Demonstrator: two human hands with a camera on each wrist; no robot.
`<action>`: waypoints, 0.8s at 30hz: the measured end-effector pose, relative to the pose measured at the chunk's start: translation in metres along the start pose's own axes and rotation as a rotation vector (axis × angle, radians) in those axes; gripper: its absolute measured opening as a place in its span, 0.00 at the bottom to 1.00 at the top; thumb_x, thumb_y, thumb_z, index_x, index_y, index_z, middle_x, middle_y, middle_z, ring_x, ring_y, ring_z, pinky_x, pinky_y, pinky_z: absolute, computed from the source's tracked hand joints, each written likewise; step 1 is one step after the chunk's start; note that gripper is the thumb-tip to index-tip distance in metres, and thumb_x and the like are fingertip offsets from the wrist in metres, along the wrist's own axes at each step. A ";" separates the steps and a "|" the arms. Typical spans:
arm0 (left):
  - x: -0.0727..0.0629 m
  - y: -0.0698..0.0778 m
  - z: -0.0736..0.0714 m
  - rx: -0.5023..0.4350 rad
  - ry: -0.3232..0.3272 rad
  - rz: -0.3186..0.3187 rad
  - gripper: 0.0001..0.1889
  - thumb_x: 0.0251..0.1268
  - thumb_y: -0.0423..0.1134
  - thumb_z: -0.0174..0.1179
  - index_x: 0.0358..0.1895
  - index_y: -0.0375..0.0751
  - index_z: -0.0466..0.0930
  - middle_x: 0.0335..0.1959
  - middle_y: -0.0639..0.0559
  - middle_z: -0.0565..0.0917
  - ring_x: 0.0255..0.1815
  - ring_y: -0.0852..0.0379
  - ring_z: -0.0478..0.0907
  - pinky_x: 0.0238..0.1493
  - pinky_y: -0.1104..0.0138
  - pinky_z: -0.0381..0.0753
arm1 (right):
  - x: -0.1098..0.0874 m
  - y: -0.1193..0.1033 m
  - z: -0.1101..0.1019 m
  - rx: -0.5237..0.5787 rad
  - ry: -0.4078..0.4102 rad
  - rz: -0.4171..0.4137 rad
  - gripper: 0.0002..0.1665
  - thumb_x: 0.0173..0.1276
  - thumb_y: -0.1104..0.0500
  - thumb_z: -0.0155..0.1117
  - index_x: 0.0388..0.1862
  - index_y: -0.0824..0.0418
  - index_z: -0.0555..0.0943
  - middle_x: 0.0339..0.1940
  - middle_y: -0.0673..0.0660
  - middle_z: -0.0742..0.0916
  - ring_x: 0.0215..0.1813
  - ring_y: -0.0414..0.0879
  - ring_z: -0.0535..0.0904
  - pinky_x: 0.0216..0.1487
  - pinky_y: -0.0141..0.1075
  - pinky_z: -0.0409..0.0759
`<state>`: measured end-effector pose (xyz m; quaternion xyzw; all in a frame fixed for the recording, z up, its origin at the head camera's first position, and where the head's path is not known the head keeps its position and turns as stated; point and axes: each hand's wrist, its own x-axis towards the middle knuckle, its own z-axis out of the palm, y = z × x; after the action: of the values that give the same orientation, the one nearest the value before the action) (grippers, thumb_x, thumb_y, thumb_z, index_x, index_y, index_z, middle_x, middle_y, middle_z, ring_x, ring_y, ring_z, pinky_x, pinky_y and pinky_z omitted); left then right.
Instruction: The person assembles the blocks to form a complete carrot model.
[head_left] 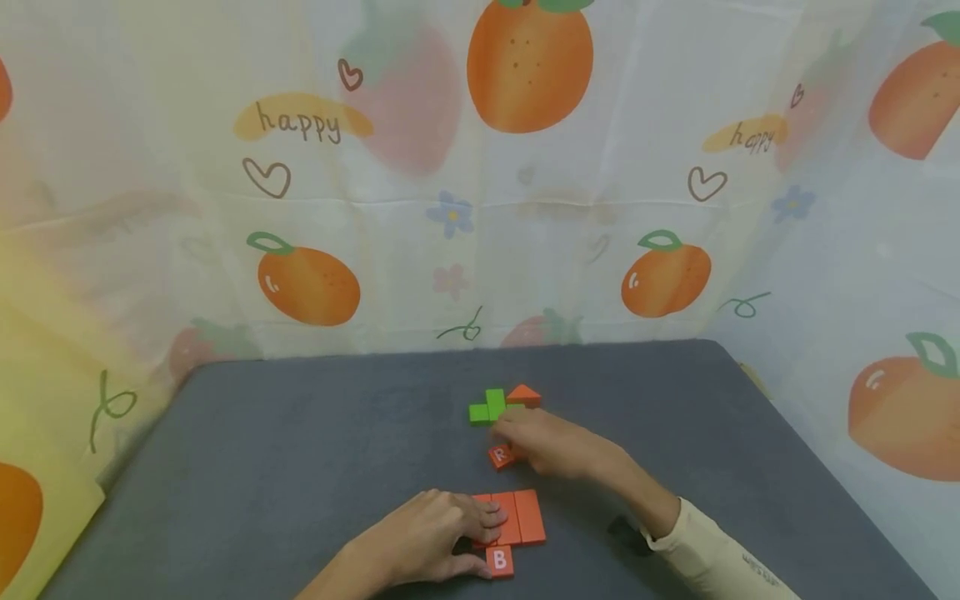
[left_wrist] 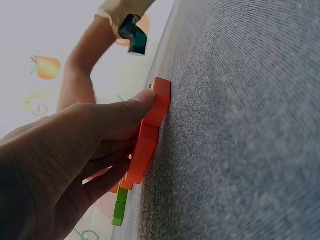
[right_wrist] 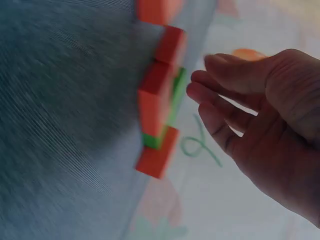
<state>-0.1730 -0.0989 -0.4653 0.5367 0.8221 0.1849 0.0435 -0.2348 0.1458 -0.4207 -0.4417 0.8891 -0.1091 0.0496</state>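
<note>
My left hand [head_left: 427, 533] rests at the left side of several flat red-orange blocks [head_left: 530, 517] laid side by side. Its fingers lie on them while the thumb touches a small red block marked B [head_left: 499, 562] just below. In the left wrist view the thumb [left_wrist: 142, 100] presses the end of the red row with nearly straight fingers. Farther back, my right hand [head_left: 558, 442] hovers by a tilted red block marked R [head_left: 500, 456]. The right wrist view shows nothing between its loosely bent fingers, apart from the red blocks [right_wrist: 155, 100].
Behind the right hand lie green blocks [head_left: 478, 414] in a stepped shape, partly covered, with a red-orange triangular block [head_left: 523, 394] beside them. A dark grey cloth [head_left: 300, 450] covers the table. A fruit-printed curtain [head_left: 525, 208] hangs along its back and sides.
</note>
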 end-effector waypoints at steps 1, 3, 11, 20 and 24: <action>0.000 0.000 0.000 -0.007 0.001 0.000 0.22 0.71 0.55 0.67 0.61 0.49 0.87 0.63 0.59 0.86 0.65 0.66 0.83 0.60 0.70 0.86 | 0.002 0.001 0.004 -0.034 -0.006 -0.028 0.16 0.72 0.70 0.67 0.56 0.61 0.84 0.49 0.55 0.87 0.52 0.46 0.83 0.54 0.36 0.85; -0.001 0.000 0.001 -0.021 0.003 -0.002 0.22 0.71 0.55 0.67 0.61 0.50 0.87 0.63 0.59 0.86 0.65 0.66 0.83 0.60 0.70 0.86 | 0.005 0.003 0.012 -0.101 -0.004 -0.076 0.14 0.71 0.68 0.69 0.54 0.60 0.85 0.46 0.54 0.86 0.49 0.45 0.82 0.53 0.34 0.84; -0.002 -0.001 0.002 -0.063 0.014 -0.007 0.23 0.70 0.56 0.67 0.62 0.49 0.87 0.63 0.59 0.86 0.65 0.66 0.83 0.61 0.70 0.85 | 0.010 0.005 0.021 -0.118 0.020 -0.102 0.14 0.71 0.68 0.70 0.54 0.58 0.85 0.47 0.52 0.87 0.50 0.44 0.82 0.57 0.37 0.83; -0.001 -0.002 0.001 -0.059 -0.003 -0.001 0.23 0.71 0.56 0.66 0.62 0.49 0.86 0.63 0.59 0.86 0.66 0.66 0.82 0.61 0.71 0.85 | 0.009 0.006 0.021 -0.113 -0.021 -0.079 0.15 0.72 0.67 0.69 0.56 0.58 0.84 0.48 0.52 0.87 0.50 0.44 0.81 0.57 0.36 0.83; -0.001 -0.002 0.000 -0.057 0.001 0.006 0.23 0.71 0.56 0.66 0.62 0.49 0.86 0.63 0.58 0.86 0.65 0.66 0.83 0.61 0.71 0.85 | 0.009 0.006 0.020 -0.103 -0.002 -0.088 0.13 0.73 0.64 0.69 0.55 0.58 0.84 0.48 0.52 0.87 0.50 0.44 0.82 0.57 0.36 0.83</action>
<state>-0.1743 -0.1009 -0.4665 0.5378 0.8148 0.2086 0.0579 -0.2410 0.1393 -0.4420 -0.4825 0.8732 -0.0647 0.0229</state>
